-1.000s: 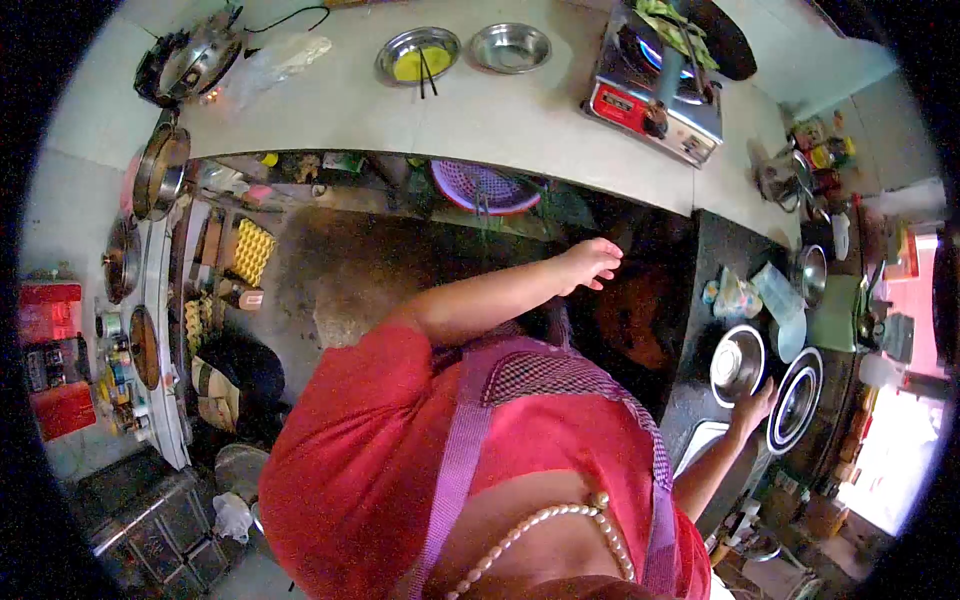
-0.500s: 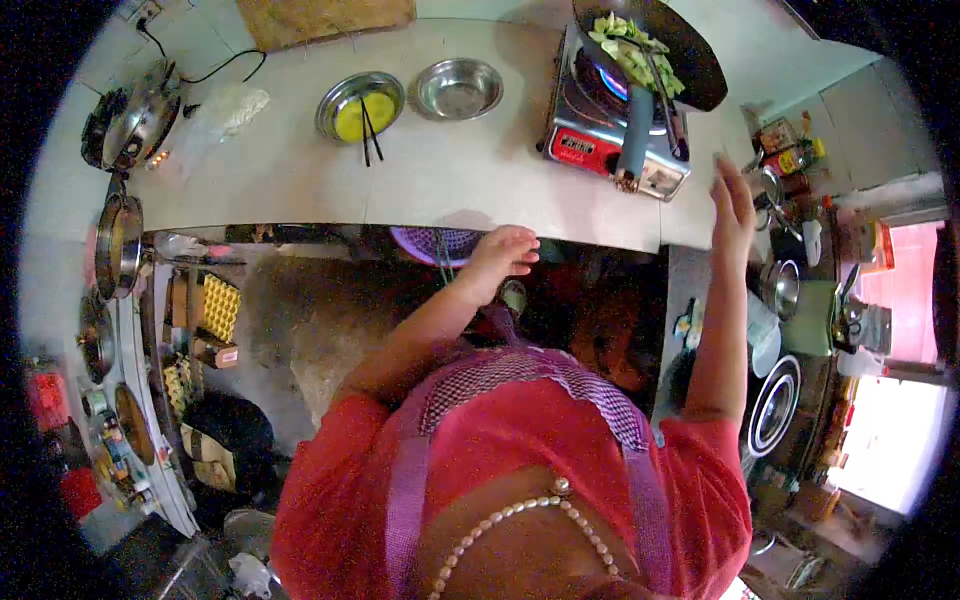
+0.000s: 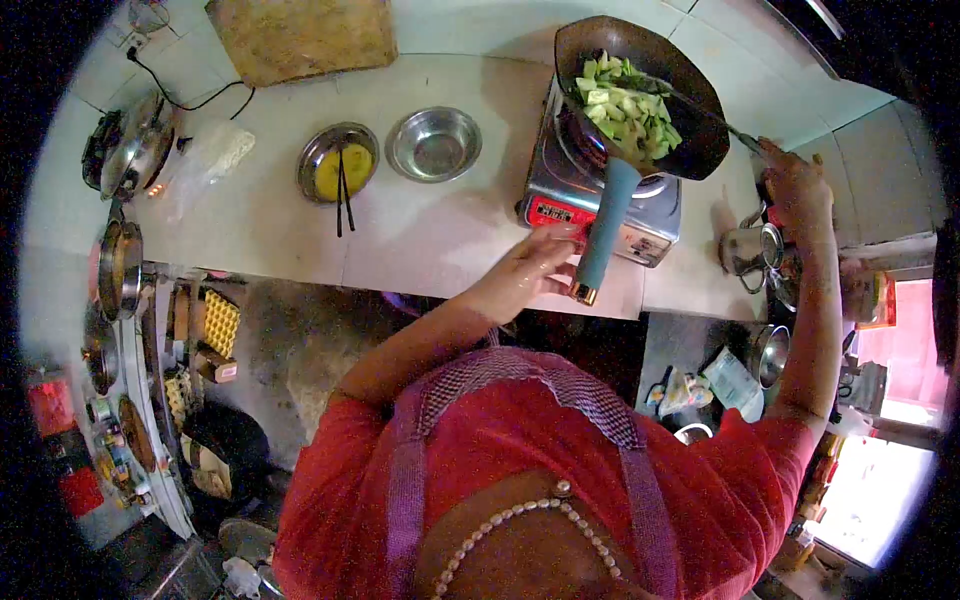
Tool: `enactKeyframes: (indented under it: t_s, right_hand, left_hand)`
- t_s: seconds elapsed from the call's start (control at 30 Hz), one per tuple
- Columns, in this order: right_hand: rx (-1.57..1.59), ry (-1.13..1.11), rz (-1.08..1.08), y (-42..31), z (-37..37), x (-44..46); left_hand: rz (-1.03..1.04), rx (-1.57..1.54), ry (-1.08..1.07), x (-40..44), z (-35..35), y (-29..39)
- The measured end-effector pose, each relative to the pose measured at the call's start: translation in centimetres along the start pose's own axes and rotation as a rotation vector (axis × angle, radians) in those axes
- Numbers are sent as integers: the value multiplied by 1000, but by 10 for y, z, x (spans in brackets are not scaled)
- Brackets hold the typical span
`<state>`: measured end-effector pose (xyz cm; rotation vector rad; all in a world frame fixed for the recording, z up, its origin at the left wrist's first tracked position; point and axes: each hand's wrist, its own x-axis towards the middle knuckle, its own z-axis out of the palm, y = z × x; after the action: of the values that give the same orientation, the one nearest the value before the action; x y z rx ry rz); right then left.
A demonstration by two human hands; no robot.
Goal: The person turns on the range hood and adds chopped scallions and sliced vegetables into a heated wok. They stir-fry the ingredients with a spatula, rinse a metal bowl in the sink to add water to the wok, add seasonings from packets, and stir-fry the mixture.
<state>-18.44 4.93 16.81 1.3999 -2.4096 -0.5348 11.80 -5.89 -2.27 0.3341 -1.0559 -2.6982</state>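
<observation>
A dark wok [image 3: 695, 125] sits on a portable gas stove [image 3: 655, 215], with chopped pale-green vegetables [image 3: 625, 115] inside. Its blue-grey handle [image 3: 608, 225] points toward me. My right hand [image 3: 797, 190] grips the end of a long-handled spatula [image 3: 715, 115] beyond the wok's right side. The spatula's head lies among the vegetables, partly hidden. Beside the wok handle's lower end is my left hand [image 3: 530, 272], its fingers spread and holding nothing. Whether the fingertips touch the handle I cannot make out.
Left of the stove stand an empty steel bowl [image 3: 435, 145] and a bowl of yellow liquid [image 3: 338, 165] with black chopsticks [image 3: 345, 200]. A cutting board [image 3: 305, 40] leans on the wall. Metal cups [image 3: 745, 250] stand at the right. The counter [image 3: 430, 240] ends before my body.
My right hand has reached forward and taken hold of the spatula, whose handle has swung to the right. My left hand has moved forward to the wok handle. The view has shifted.
</observation>
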Motion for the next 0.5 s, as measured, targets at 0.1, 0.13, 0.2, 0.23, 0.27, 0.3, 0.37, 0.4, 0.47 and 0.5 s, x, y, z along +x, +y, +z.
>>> enactKeyframes:
  t_s: [0.1,0.13,0.2,0.23,0.27,0.3,0.37,0.4,0.47,0.5]
  right_hand:
    - [80,70,30,-9,2,18]
    - [98,58,70,-16,4,23]
    - [10,145,-36,-20,35,28]
    - [-84,107,-31,-28,42,26]
    - [-184,79,-24,-33,42,24]
    - [-82,51,-79,-35,30,10]
    - [-47,73,-59,-32,-11,-21]
    - [-27,81,-54,-29,-33,-33]
    - [72,114,-158,-10,-67,-52]
    - [83,-5,-13,-16,-100,-62]
  left_hand:
    - [-106,-5,-63,9,19,14]
    - [-119,-33,-77,7,26,21]
    - [-149,-83,-111,3,28,21]
    - [-154,-102,-136,6,24,20]
    - [-148,-114,-167,10,20,20]
    - [-151,-121,-164,12,19,19]
    - [-166,-131,-183,15,15,18]
    - [-174,-139,-187,15,14,17]
    - [-203,-166,-197,16,12,17]
    - [-219,-180,-199,16,11,17]
